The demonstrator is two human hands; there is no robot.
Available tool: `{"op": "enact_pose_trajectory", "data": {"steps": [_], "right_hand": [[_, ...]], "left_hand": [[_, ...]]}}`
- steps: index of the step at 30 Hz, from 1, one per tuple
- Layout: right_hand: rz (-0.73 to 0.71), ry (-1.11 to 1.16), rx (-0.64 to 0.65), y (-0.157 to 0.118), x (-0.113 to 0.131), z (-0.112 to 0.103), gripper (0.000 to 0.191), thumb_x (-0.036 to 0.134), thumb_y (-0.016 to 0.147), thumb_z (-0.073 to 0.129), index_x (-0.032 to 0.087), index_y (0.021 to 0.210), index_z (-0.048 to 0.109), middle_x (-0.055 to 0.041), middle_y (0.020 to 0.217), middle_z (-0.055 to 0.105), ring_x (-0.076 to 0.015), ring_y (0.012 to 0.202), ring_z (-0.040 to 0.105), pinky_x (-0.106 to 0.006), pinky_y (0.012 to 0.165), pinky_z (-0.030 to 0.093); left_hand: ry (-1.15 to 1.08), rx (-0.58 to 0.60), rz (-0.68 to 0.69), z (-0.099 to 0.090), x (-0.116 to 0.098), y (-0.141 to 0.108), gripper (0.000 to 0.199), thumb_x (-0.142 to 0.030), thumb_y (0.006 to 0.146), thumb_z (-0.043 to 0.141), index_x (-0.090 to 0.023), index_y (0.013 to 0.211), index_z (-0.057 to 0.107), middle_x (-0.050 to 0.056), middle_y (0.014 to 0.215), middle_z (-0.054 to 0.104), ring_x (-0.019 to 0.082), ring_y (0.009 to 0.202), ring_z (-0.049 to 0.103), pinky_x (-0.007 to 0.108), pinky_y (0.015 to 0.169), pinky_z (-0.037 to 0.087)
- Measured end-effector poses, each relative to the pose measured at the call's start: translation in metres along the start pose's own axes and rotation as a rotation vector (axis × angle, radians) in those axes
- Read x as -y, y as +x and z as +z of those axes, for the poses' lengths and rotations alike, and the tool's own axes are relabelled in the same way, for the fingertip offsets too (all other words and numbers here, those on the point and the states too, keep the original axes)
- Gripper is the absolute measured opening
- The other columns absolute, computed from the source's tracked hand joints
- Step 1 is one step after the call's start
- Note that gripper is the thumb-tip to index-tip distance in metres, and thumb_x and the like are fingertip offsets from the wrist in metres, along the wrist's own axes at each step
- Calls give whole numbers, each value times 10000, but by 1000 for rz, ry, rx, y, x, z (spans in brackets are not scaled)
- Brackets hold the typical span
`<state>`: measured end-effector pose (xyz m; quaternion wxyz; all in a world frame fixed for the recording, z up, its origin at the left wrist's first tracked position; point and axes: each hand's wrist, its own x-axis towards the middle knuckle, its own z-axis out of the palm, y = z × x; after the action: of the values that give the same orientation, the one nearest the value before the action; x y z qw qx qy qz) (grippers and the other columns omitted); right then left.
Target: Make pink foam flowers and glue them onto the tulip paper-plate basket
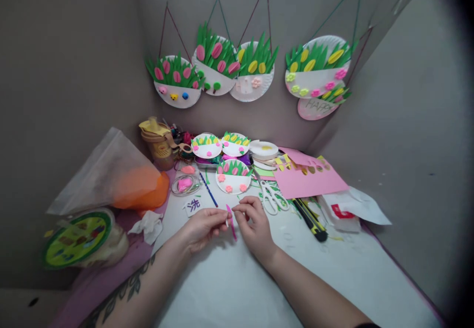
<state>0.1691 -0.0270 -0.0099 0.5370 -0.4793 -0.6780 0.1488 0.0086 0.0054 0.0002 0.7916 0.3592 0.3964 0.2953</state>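
1. Location: the pink stick (pixel 233 229) is above the white tabletop (pixel 222 293), between the hands, well apart from the scissors (pixel 273 200) and nearer the small plate (pixel 233 185).
2. Left hand (pixel 205 227): thumb and forefinger together, clamped on the stick near its upper end. A small white bit shows beside these fingertips; too small to identify.
3. Right hand (pixel 255 227): fingers curled, tips just beside the stick. Contact, and whether thumb and forefinger meet, cannot be told.
4. Attitude: stick tilted near upright, lower end free below the fingers.
5. Handling (judged): light; slim and likely smooth, so it may roll or slip in a loose pinch. Stiffness is unconfirmed; treat as bendable.
6. Grip point (judged): pinch the broad faces near mid-length. Use light pressure; avoid loading the narrow tips.
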Motion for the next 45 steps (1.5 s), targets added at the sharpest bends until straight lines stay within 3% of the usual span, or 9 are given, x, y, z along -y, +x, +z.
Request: {"op": "enact_pose_trajectory", "data": {"steps": [10, 15, 20, 25, 32, 36, 40, 45], "right_hand": [[-97, -69, -4, -3, 1, 4, 184, 142, 863, 502, 214, 927, 659, -70, 930, 517, -197, 895, 552, -361, 787, 492], [-116, -64, 28, -6, -3, 5, 255, 130, 871, 482, 228, 1034, 652, -79, 970, 520, -200, 915, 547, -367, 786, 502], [-142, -125, 38, -7, -1, 5, 294, 108, 858, 487, 230, 1074, 645, -87, 994, 522, -205, 911, 537, -364, 776, 508], [-193, -248, 40, -6, -1, 5, 337, 92, 849, 489, 238, 1118, 628, -92, 1017, 535, -210, 888, 527, -368, 763, 514], [-238, -332, 71, -6, -4, 4, 374, 59, 819, 490, 202, 1145, 606, -107, 1046, 541, -227, 918, 510, -380, 771, 513], [-260, -364, 91, -7, -3, 5, 390, 49, 800, 492, 205, 1139, 604, -110, 1056, 545, -235, 916, 505, -394, 771, 511], [-287, -338, 120, -7, -4, 9, 452, 19, 774, 477, 196, 1176, 585, -115, 1079, 546, -237, 920, 497, -400, 779, 506], [-138, -163, 119, -5, -7, 12, 380, 47, 794, 476, 231, 1086, 635, -88, 1043, 539, -211, 921, 520, -378, 805, 500]], "left_hand": [[-27, 7, -20, 3, 2, 0, 328, -375, 635, 783, -82, 713, 659, -7, 565, 545, 10, 440, 412, 117, 411, 269], [-10, -5, 38, 3, 3, 0, 323, -379, 647, 768, -85, 706, 648, -20, 559, 513, 20, 456, 395, 136, 421, 257], [126, -18, 105, 2, 4, 0, 350, -438, 702, 707, -95, 707, 639, -19, 545, 507, 38, 461, 394, 167, 443, 264], [235, 5, 156, 2, 5, 1, 287, -391, 722, 671, -106, 726, 639, -17, 567, 508, 53, 476, 407, 186, 454, 283], [565, -149, 285, 6, 4, 1, 278, -397, 750, 561, -134, 691, 625, -38, 484, 478, 85, 430, 391, 212, 443, 287], [791, -212, 438, 9, 4, -2, 294, -360, 797, 488, -147, 674, 649, -5, 587, 579, 128, 571, 497, 224, 546, 365], [899, -242, 490, 8, 5, -4, 297, -319, 817, 455, -152, 728, 684, 15, 678, 651, 151, 660, 549, 230, 613, 393], [971, -248, 482, 5, 3, -2, 285, -277, 825, 441, -159, 799, 699, 26, 730, 678, 158, 686, 578, 241, 638, 396]]}}
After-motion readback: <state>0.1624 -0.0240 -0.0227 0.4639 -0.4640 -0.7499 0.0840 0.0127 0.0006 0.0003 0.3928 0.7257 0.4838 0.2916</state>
